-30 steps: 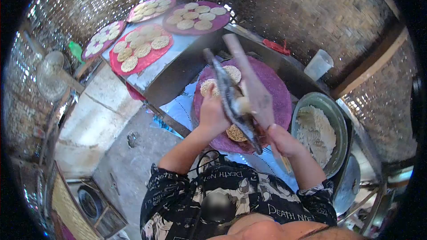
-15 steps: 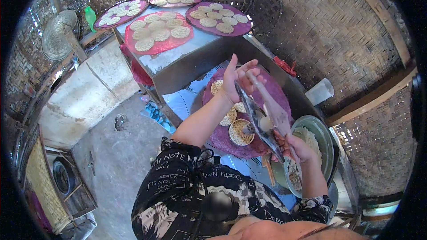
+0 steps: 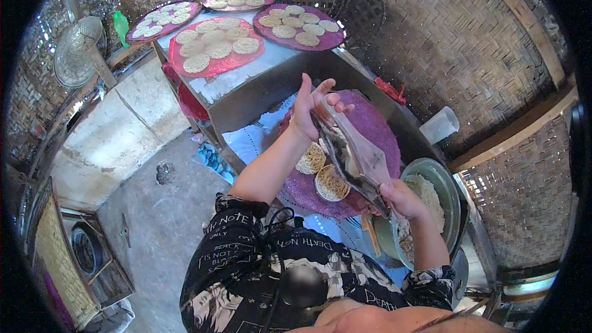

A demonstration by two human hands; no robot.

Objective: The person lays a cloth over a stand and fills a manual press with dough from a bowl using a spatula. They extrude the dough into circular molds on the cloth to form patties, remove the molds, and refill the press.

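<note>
Pale flap [image 3: 368, 155] is drawn nearer dark board [image 3: 343, 169], pinched by right hand [image 3: 403, 200]; left hand [image 3: 310, 110] spread; edges best kept aligned.

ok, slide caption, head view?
Left hand and right hand at opposite ends of a dark panel and pale sheet, over purple tray.

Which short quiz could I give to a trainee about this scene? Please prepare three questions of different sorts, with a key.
1. Choose: which hand grips the translucent sheet at the end nearer the wearer's body?
(a) left
(b) right
2. True or false: the green basin holds a pale, floury mass.
3. Count: how many trays bearing pale rounds are up on the raised surface?

Key:
1. (b), the right hand.
2. True.
3. Four.
</note>
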